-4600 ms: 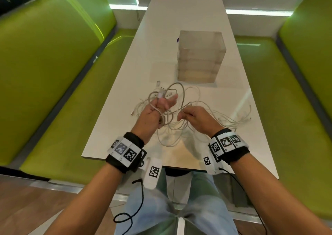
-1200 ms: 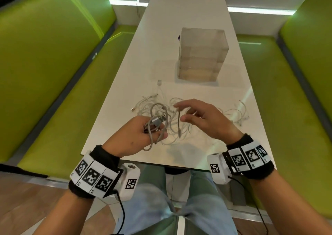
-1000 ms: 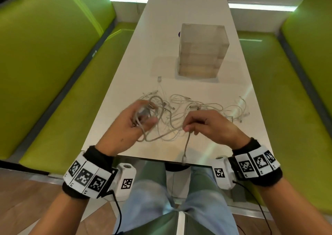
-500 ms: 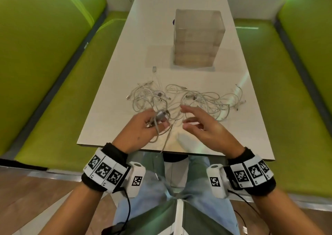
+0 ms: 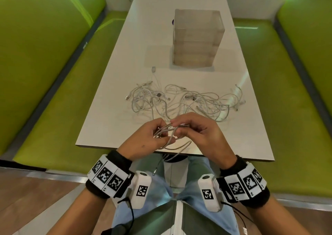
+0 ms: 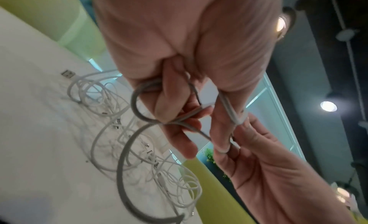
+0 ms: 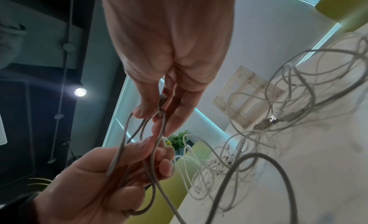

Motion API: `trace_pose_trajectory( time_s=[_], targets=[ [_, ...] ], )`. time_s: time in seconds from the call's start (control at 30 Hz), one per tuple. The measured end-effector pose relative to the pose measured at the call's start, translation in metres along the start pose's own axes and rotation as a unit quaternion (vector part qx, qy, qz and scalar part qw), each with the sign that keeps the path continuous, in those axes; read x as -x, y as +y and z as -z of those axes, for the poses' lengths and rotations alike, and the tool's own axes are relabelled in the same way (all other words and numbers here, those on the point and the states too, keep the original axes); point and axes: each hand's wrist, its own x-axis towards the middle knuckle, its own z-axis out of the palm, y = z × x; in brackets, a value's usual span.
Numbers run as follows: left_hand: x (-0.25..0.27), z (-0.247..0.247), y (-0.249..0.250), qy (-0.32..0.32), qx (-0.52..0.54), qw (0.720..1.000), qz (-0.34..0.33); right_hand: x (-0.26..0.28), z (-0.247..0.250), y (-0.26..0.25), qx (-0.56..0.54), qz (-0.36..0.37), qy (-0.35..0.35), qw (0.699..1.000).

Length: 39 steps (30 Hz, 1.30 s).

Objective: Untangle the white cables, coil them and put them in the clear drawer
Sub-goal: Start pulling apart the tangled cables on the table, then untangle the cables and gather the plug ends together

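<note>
My left hand (image 5: 154,135) grips a small coil of white cable (image 5: 166,133) just above the near table edge. My right hand (image 5: 190,132) pinches a strand of the same coil (image 7: 159,117) between thumb and fingers. Loops of it wrap round my left fingers (image 6: 173,110) in the left wrist view. A loose end of this cable hangs down past the table edge (image 5: 158,164). Behind my hands lies the tangled pile of white cables (image 5: 181,100). The clear drawer unit (image 5: 197,38) stands farther back at the table's middle, drawers closed.
The white table (image 5: 115,94) runs away from me between two green benches (image 5: 53,91) (image 5: 280,91). A USB plug (image 5: 153,69) lies near the drawer unit's front left. A small dark object (image 5: 172,21) peeks out behind the unit.
Both hands have come together at the near edge. My right hand, spread open half a second ago, now pinches the coil held by my left hand.
</note>
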Motion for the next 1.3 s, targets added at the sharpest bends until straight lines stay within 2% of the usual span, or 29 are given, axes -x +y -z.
trace_pose_trajectory(
  time_s=[0.1, 0.27, 0.53, 0.63, 0.73, 0.8, 0.9, 1.03, 1.1, 1.17, 1.3],
  targets=[
    [0.004, -0.001, -0.001, -0.006, 0.06, 0.998, 0.008, 0.001, 0.003, -0.002, -0.001, -0.012, -0.011, 1.0],
    [0.008, 0.006, 0.004, 0.025, 0.157, 0.987, -0.011, -0.001, 0.009, -0.006, -0.061, -0.056, 0.018, 0.996],
    [0.007, 0.002, 0.003, 0.011, 0.116, 0.991, -0.061, -0.003, 0.004, -0.002, -0.036, -0.083, 0.023, 0.996],
    [0.002, 0.002, -0.003, 0.069, 0.127, 0.988, -0.061, -0.001, 0.003, 0.001, -0.016, -0.085, 0.008, 0.996],
    [-0.002, 0.005, -0.009, 0.154, 0.154, 0.972, -0.084, 0.004, 0.004, 0.004, -0.009, -0.101, -0.042, 0.994],
    [-0.003, 0.01, -0.009, 0.172, 0.203, 0.96, -0.093, 0.007, 0.003, 0.007, -0.01, -0.126, -0.066, 0.99],
    [-0.001, 0.018, -0.006, 0.141, 0.31, 0.938, -0.064, 0.009, -0.003, 0.015, -0.012, -0.15, -0.066, 0.986],
    [0.001, 0.032, -0.006, 0.074, 0.39, 0.916, -0.055, 0.01, -0.007, 0.032, -0.02, -0.186, -0.052, 0.981],
    [0.002, 0.037, -0.005, 0.052, 0.443, 0.893, -0.06, 0.012, -0.01, 0.041, -0.004, -0.203, -0.068, 0.977],
    [0.003, 0.039, -0.003, 0.061, 0.459, 0.884, -0.066, 0.015, -0.013, 0.049, 0.031, -0.21, -0.104, 0.972],
    [0.0, 0.036, -0.002, 0.117, 0.38, 0.914, -0.082, 0.022, -0.017, 0.055, 0.1, -0.184, -0.217, 0.953]
  ],
)
